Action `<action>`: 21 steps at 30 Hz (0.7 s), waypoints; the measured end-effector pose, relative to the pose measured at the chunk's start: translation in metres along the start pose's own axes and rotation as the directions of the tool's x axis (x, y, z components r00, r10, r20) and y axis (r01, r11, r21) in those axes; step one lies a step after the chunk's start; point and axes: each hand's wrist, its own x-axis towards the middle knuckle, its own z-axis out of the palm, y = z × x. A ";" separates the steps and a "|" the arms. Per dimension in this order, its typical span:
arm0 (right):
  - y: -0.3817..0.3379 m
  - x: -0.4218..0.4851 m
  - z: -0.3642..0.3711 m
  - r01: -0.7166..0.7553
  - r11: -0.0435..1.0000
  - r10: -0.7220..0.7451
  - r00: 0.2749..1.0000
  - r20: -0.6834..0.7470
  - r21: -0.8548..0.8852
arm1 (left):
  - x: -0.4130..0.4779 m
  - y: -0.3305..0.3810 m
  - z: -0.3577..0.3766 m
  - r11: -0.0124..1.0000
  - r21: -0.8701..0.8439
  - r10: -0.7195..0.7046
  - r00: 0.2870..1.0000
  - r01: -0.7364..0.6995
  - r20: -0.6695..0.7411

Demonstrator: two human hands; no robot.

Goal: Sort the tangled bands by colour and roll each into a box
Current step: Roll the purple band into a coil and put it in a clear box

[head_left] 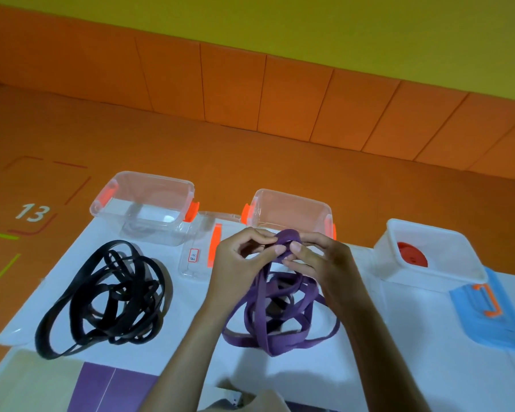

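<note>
My left hand (238, 263) and right hand (321, 260) pinch one loop of the purple band (287, 235). Its tangle lies on the counter (399, 337) toward me, and the middle box (292, 195) sits just beyond my fingers (308, 254).

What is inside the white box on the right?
A red coil, seemingly a rolled band, lies on the floor of the white box, near its left wall. The box's near wall cuts off the coil's lower edge. Nothing else shows inside.
</note>
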 end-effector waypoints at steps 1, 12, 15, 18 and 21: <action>-0.001 -0.001 -0.003 -0.002 1.000 0.002 1.000 -0.008 0.018 | 0.001 0.000 0.001 1.000 -0.002 -0.010 1.000 0.010 0.025; 0.016 -0.001 -0.007 -0.065 0.955 0.084 0.995 -0.052 0.289 | 0.015 0.002 -0.001 0.996 -0.021 -0.078 0.971 0.085 0.224; 0.016 0.000 0.002 -0.068 0.972 0.072 0.997 -0.007 0.225 | 0.019 0.004 0.001 0.998 -0.043 -0.037 0.992 0.043 0.120; 0.014 0.006 0.006 -0.130 0.975 0.128 0.992 0.024 0.179 | 0.020 0.002 0.010 0.993 -0.112 -0.035 0.999 0.037 0.019; 0.010 0.013 0.004 -0.166 0.981 0.165 0.986 0.017 0.103 | 0.019 -0.003 0.014 0.997 -0.068 -0.021 1.000 0.021 -0.004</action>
